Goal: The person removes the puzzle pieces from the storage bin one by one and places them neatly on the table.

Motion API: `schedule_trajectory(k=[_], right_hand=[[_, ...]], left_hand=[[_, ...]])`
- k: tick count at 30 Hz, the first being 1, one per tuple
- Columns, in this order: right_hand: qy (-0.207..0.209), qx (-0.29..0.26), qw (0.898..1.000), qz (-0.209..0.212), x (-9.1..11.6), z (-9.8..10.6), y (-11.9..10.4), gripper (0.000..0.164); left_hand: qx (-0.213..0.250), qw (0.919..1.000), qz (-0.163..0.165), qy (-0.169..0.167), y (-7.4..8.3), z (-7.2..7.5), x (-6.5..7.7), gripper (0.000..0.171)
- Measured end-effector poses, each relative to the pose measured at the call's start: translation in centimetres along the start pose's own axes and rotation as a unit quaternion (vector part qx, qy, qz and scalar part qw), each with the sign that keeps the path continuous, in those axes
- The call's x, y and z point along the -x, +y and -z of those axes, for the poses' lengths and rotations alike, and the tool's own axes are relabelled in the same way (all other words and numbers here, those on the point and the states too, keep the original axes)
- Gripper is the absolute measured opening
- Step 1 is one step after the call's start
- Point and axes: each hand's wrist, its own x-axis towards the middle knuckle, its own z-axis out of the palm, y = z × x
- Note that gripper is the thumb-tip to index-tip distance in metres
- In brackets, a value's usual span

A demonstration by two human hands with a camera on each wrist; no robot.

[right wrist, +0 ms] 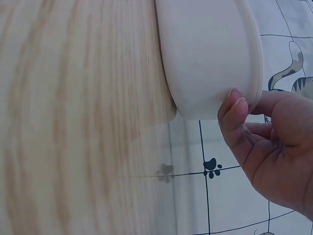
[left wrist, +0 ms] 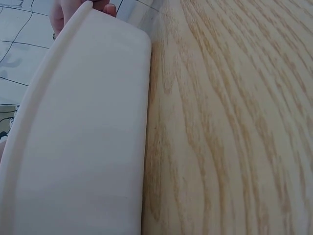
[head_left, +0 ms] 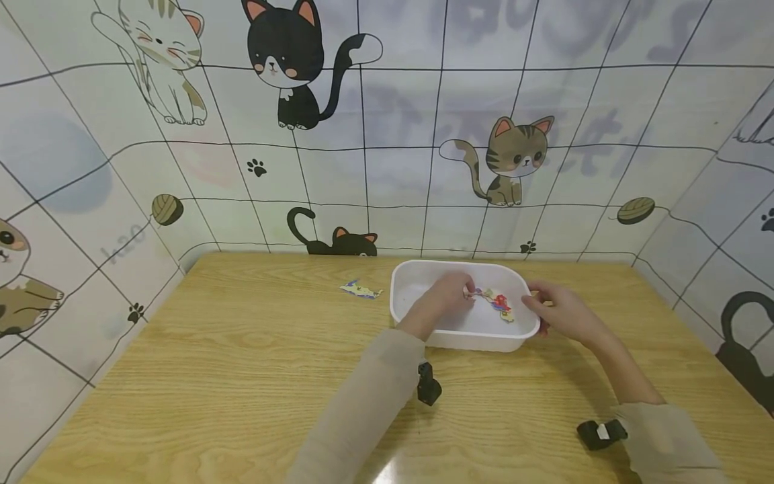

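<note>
A white plastic tray [head_left: 471, 341] stands on the wooden table. My left hand [head_left: 444, 299] reaches over its near side, fingers bent downward, and pinches the left end of some small, thin multicoloured pieces [head_left: 500, 302]. These pieces lie in a loose line across the tray bottom, in red, yellow and blue; their exact kind is too small to make out. My right hand [head_left: 565, 310] grips the tray's right end, thumb at the rim. In the right wrist view the fingers [right wrist: 234, 115] curl against the outer wall. The left wrist view mostly shows the tray's side [left wrist: 93, 127], hiding the left fingers.
A flat yellow-and-blue piece [head_left: 361, 290] lies on the table [head_left: 230, 349] left of the tray. Behind the table and along both sides hangs a white backdrop [head_left: 399, 175] with printed cats and grid lines. A dark wrist camera [head_left: 428, 384] sits on the left cuff.
</note>
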Motion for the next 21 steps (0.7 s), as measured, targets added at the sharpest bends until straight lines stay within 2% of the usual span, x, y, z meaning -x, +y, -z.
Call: schedule_trajectory(k=[7,15,21], right_hand=[[-0.001,-0.002,1.000,0.000,-0.02,-0.01,0.03,0.049],[-0.003,-0.004,1.000,-0.003,-0.06,0.01,-0.02,0.047],[-0.006,-0.006,1.000,-0.007,0.05,0.03,-0.06,0.048]], left_hand=[[-0.027,0.9992,-0.028,0.003,-0.28,0.14,-0.09,0.003],[-0.035,0.9986,-0.040,-0.005,-0.33,0.04,-0.15,0.007],[-0.028,0.9990,-0.032,-0.017,-0.33,0.01,0.08,0.014]])
